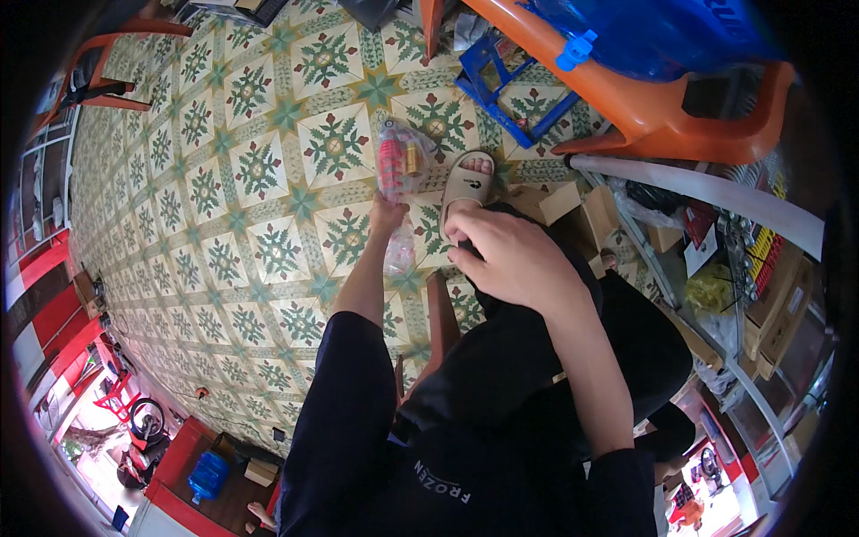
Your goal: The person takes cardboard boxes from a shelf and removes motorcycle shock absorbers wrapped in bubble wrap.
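My left hand grips the gathered end of a clear plastic bag, just above the tiled floor. Inside the bag shows a shock absorber with a red coil spring, and beside the spring a gold-coloured cylinder. The loose tail of the bag hangs below my fist. Over my dark-clothed leg, my right hand holds nothing, its thumb and fingers bent and apart. Close by is my foot in a beige slide sandal.
An orange plastic chair bears a large blue water bottle. Near it lies a blue frame. Opened cardboard boxes and a metal-framed rack of packed parts stand to the right. Patterned tiles spread left.
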{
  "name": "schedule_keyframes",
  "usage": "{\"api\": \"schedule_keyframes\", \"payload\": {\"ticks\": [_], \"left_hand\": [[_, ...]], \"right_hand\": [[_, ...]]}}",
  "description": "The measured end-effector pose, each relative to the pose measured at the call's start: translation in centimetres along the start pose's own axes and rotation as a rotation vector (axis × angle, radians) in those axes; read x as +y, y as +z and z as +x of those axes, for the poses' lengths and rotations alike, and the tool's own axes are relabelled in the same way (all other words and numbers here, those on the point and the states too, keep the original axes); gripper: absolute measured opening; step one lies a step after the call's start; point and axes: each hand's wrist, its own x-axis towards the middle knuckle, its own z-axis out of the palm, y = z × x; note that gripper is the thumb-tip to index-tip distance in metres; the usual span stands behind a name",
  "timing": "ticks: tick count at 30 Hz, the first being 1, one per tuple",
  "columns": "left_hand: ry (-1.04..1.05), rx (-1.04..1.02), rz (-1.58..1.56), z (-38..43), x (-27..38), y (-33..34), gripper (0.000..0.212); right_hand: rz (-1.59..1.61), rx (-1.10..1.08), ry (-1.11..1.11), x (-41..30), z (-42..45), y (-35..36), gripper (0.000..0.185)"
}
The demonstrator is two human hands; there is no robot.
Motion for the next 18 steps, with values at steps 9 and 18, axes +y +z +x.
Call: {"api": "schedule_keyframes", "payload": {"ticks": [9, 18], "left_hand": [[0.007, -0.163, 0.156, 6.0, -5.3, 2.7, 0.070], [-0.137, 0.012, 0.325, 3.4, -2.5, 3.1, 0.067]], "right_hand": [[0.007, 0.103, -0.052, -0.8, -0.1, -1.0, 0.018], [0.004, 0.079, -0.048, -0.5, 0.0, -0.8, 0.017]]}}
